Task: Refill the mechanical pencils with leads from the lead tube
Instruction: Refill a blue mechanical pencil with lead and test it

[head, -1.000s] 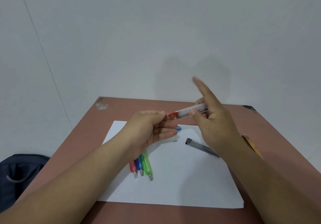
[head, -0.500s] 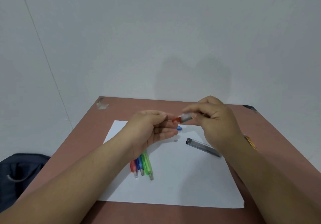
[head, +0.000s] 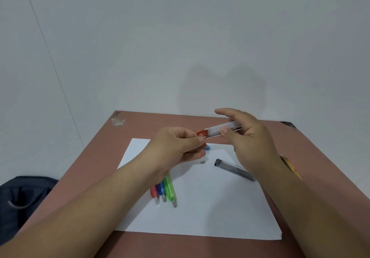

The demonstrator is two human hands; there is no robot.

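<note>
Both hands (head: 180, 145) (head: 248, 135) still hold the lead tube (head: 218, 130), its clear body uncovered again.

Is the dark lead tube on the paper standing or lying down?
Lying down: the lead tube rests flat on the paper, untouched by either hand.

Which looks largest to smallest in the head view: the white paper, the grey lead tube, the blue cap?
1. White paper
2. Grey lead tube, partly hidden by the right arm
3. Blue cap, partly hidden by the left hand
</note>
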